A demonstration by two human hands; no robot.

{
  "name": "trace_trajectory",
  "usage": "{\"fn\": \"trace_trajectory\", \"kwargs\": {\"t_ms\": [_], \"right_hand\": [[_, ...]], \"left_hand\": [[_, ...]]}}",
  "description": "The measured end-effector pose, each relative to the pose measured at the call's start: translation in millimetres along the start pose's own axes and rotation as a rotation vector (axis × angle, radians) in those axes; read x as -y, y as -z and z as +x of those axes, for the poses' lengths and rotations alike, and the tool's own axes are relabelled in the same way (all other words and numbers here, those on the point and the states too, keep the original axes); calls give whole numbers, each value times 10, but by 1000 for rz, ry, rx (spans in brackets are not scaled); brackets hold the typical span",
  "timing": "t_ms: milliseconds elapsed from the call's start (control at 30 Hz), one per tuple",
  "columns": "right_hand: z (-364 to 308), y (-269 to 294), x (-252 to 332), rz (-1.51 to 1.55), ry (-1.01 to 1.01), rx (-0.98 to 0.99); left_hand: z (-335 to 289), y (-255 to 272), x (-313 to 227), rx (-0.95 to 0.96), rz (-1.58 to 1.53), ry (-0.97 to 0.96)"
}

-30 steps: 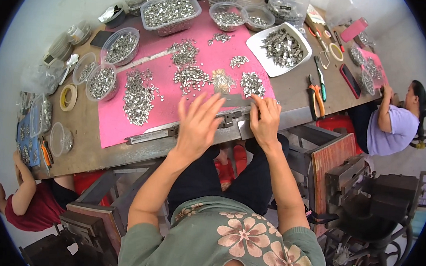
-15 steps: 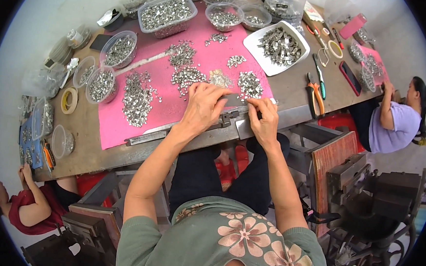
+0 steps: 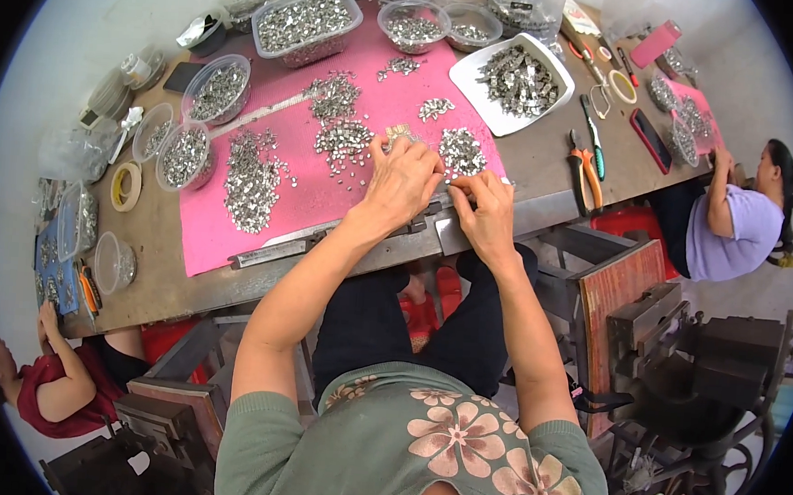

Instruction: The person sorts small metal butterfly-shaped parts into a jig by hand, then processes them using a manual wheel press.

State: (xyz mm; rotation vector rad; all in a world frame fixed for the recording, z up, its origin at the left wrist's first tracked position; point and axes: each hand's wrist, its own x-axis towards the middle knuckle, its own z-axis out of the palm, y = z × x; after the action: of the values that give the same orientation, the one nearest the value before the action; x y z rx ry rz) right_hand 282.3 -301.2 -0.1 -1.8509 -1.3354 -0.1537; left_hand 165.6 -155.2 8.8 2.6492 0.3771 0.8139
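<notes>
My left hand [image 3: 402,182] is over the front edge of the pink mat, its fingers bent and thumb and forefinger drawn together. Facing it, my right hand [image 3: 488,212] has thumb and forefinger pinched. The two sets of fingertips almost meet above a narrow metal jig [image 3: 425,220] fixed along the table edge. A tiny silvery bit shows between them; what each hand grips is too small to name. Just beyond lie a heap of small metal pieces [image 3: 462,152] and a beige pile [image 3: 400,135], partly covered by my left hand.
More metal pieces lie heaped on the pink mat [image 3: 313,202]. Plastic tubs [image 3: 215,91] stand left and behind; a white tray [image 3: 551,95] holds dark metal parts. Right are orange-handled pliers [image 3: 591,180] and a phone [image 3: 650,143]. One person [image 3: 734,218] sits right, another [image 3: 66,373] left.
My left hand has shifted right and its fingers have curled in, closing the gap to my right hand. The right fingertips have come a little left into a pinch.
</notes>
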Motion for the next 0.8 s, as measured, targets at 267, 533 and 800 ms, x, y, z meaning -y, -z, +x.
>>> {"fn": "trace_trajectory", "kwargs": {"t_ms": [267,533,800], "right_hand": [[104,-34,37,-168,97,24],[7,-69,483,55,303,119],[-71,-208,523,25,389,94]], "left_hand": [[-41,133,93,-56,-9,-23],[-772,588,-114,-83,-55,108],[-845,496,-134,-132,-28,81]]}}
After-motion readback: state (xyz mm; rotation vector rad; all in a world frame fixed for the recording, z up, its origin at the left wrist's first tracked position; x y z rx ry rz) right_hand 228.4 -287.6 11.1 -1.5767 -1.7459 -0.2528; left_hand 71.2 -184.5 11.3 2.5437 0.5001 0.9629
